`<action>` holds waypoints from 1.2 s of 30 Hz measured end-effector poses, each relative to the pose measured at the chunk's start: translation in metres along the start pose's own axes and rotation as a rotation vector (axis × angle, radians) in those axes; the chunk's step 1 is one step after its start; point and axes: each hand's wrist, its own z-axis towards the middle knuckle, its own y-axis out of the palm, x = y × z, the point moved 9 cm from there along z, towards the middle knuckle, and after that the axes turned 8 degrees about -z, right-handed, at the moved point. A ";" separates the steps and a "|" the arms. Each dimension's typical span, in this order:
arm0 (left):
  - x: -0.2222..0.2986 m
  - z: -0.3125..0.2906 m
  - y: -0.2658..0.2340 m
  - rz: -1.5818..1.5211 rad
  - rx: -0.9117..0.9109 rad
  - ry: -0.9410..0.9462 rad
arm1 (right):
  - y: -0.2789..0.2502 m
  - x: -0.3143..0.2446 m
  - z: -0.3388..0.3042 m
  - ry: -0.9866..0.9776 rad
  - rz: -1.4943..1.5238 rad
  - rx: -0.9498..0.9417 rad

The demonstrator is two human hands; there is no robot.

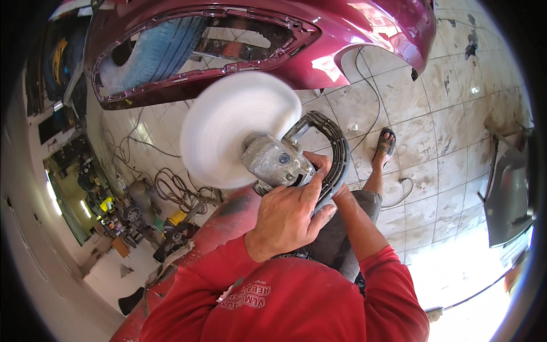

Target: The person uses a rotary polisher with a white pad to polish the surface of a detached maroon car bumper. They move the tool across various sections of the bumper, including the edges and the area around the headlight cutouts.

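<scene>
A polisher (276,159) with a scuffed grey head sits in the middle of the view, in front of my red shirt. Its round white pad (228,137) is smeared by motion, and a black D-shaped handle (340,145) curves off its right side. My left hand (288,219) lies over the back of the tool, fingers closed on it. Beneath and to the right, my right hand (326,171) grips it too, partly hidden by the handle and my left hand. The pad overlaps the lower edge of a glossy maroon car body panel (319,34); I cannot tell if they touch.
Through the panel's window opening a tyre (171,48) shows. Coiled hoses (174,188) and a cable (379,105) lie on the dirty tiled floor (421,154). A worn red surface (225,214) is at my left. Cluttered gear stands far left; a dark panel (509,191) is at right.
</scene>
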 end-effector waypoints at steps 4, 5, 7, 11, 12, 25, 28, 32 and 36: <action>0.000 0.008 0.009 0.088 -0.129 0.051 | 0.002 -0.005 -0.006 0.001 0.110 0.095; 0.000 0.014 0.017 0.089 -0.171 0.051 | 0.001 -0.017 -0.020 0.025 0.287 0.150; 0.001 0.022 0.033 0.074 -0.212 0.105 | 0.002 -0.031 -0.043 -0.018 0.568 0.257; 0.015 0.042 0.065 0.070 -0.245 0.171 | -0.005 -0.025 -0.071 0.008 0.818 0.434; 0.018 0.046 0.070 0.077 -0.242 0.181 | -0.009 -0.024 -0.076 0.082 0.827 0.487; 0.031 0.056 0.086 0.198 -0.252 0.197 | -0.015 0.075 -0.044 0.063 0.829 0.136; 0.037 0.075 0.104 0.241 -0.283 0.201 | -0.023 0.100 -0.054 0.140 1.042 0.212; 0.037 0.080 0.108 0.227 -0.247 0.193 | -0.063 0.066 -0.052 0.203 0.687 0.143; 0.032 0.067 0.092 0.218 -0.198 0.156 | -0.042 0.085 -0.024 0.078 0.361 0.056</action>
